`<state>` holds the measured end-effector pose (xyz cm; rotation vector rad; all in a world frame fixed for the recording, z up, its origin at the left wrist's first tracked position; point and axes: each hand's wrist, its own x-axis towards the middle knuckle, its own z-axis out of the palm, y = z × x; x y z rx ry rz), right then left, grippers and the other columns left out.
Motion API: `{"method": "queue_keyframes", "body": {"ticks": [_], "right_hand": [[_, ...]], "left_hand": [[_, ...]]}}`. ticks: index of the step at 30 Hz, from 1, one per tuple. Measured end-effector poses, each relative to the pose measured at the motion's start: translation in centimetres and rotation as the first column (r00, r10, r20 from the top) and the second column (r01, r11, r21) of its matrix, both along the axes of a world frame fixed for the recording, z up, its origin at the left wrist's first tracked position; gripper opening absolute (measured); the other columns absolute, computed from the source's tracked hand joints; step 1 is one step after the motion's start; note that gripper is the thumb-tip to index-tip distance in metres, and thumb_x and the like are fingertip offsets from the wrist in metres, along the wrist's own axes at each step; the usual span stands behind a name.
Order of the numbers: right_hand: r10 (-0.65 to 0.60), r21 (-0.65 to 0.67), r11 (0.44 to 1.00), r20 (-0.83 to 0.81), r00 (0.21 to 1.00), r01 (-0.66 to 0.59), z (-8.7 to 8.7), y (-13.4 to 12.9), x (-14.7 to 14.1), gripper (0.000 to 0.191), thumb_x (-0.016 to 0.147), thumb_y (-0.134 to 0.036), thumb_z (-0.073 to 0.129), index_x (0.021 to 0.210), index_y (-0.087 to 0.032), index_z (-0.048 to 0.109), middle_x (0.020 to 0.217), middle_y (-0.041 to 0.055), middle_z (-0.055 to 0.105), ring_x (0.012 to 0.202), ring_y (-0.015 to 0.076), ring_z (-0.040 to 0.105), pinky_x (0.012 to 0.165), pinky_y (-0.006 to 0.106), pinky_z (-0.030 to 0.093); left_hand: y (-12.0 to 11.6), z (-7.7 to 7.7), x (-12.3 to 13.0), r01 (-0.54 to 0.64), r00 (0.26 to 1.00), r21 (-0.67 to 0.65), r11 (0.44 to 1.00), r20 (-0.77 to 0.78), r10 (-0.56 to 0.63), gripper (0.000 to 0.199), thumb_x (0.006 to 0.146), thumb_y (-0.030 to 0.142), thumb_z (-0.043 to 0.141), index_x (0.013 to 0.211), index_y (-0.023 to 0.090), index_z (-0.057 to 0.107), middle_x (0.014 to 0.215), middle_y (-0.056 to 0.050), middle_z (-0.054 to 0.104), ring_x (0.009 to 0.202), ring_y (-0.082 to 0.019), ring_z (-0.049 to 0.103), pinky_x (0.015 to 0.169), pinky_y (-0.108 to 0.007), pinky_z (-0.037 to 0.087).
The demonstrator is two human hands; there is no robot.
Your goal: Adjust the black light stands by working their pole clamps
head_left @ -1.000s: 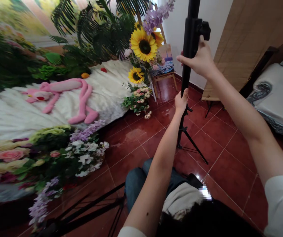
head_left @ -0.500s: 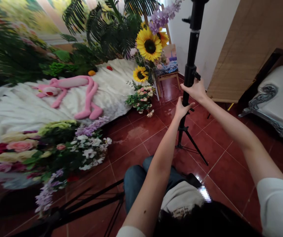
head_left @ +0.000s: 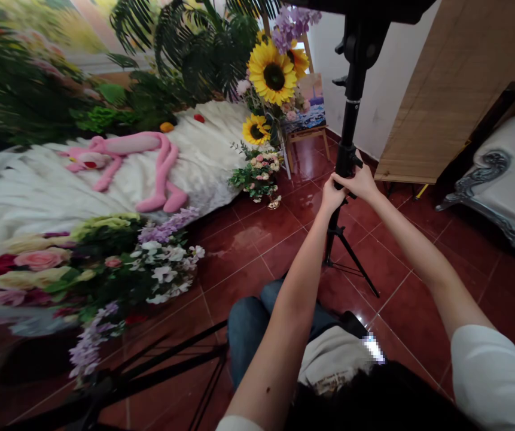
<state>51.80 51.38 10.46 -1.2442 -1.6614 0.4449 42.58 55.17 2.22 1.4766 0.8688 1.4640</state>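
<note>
Bringing the right hand (head_left: 361, 179) well down over the last second, together with the black collar and knob (head_left: 346, 160), and now right up against the left hand (head_left: 332, 193), or at least overlapping from this angle, on the tall black tubular telescoping stand (head_left: 350, 129). Also seeing a wide black fixture (head_left: 387, 7) at the top edge now, not in view earlier. So, probably a shorter stand, with hardly any tube left between the hands. Both grips wrapped narrow around the stand; can't tell how tight. Planted out front on thin black legs (head_left: 356, 263), on the glossy dark red tile floor (head_left: 248, 257). Off left, big yellow sunflowers (head_left: 273, 69) and a pink plush toy (head_left: 127, 143) on a white furry blanket (head_left: 216, 137); off right, a tan woven blind (head_left: 445, 90). Nothing blocking the hands, but pretty crowded low left thanks to a second black tripod (head_left: 171, 368) near a blue denim knee (head_left: 246, 326).
</note>
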Motion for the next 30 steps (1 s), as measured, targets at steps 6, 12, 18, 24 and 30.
{"method": "queue_keyframes", "body": {"ticks": [6,12,18,24,30], "right_hand": [[0.014,0.02,1.0,-0.019,1.0,-0.014,-2.8,-4.9,2.1,0.063,0.073,-0.041,0.078,0.126,-0.025,0.049,0.124,0.011,0.061,0.115,0.0245,0.062,0.103,0.047,0.05],[-0.123,-0.028,0.992,-0.078,0.989,0.121,-5.9,-6.7,2.3,0.046,0.08,-0.049,0.071,0.113,-0.024,0.05,0.1,0.0052,0.064,0.084,0.0182,0.064,0.082,0.036,0.055],[-0.161,-0.162,0.979,-0.252,0.954,0.123,-5.8,-6.0,0.6,0.033,0.087,-0.048,0.065,0.106,-0.027,0.049,0.07,-0.0042,0.057,0.059,0.0124,0.054,0.059,0.025,0.048],[-0.273,-0.448,0.881,-0.744,0.61,-0.152,-5.4,-4.5,-0.4,0.014,0.093,-0.032,0.055,0.092,-0.023,0.044,0.056,-0.0089,0.048,0.04,0.0056,0.038,0.038,0.016,0.031],[-0.303,-0.511,0.847,-0.689,0.658,-0.145,-5.5,-5.6,-0.1,0.013,0.094,-0.029,0.053,0.087,-0.022,0.044,0.06,-0.0066,0.058,0.039,0.0046,0.045,0.034,0.014,0.032]], "left_hand": [[-1.3,1.3,-0.5,0.024,1.0,-0.066,0.998,0.02,-0.022,0.032,0.068,0.038,0.08,0.08,0.019,0.058,0.076,0.001,0.063,0.07,-0.011,0.059,0.07,-0.026,0.049],[-1.8,2.1,-0.8,0.02,1.0,-0.049,0.999,0.001,-0.02,0.026,0.073,0.035,0.077,0.079,0.02,0.056,0.078,0.0,0.063,0.073,-0.012,0.061,0.074,-0.026,0.05],[-1.6,1.8,-0.6,0.047,0.999,-0.071,0.996,0.009,-0.046,0.026,0.075,0.039,0.075,0.081,0.021,0.056,0.077,0.0,0.063,0.069,-0.012,0.06,0.07,-0.027,0.05],[-1.4,1.5,-0.6,0.014,1.0,-0.076,0.997,-0.018,-0.016,0.024,0.079,0.041,0.072,0.082,0.022,0.058,0.077,-0.001,0.063,0.071,-0.012,0.059,0.071,-0.028,0.05],[-1.1,0.9,-0.5,0.021,1.0,-0.07,0.997,-0.011,-0.022,0.024,0.08,0.044,0.071,0.083,0.023,0.059,0.074,0.0,0.06,0.068,-0.012,0.057,0.07,-0.028,0.049]]}}
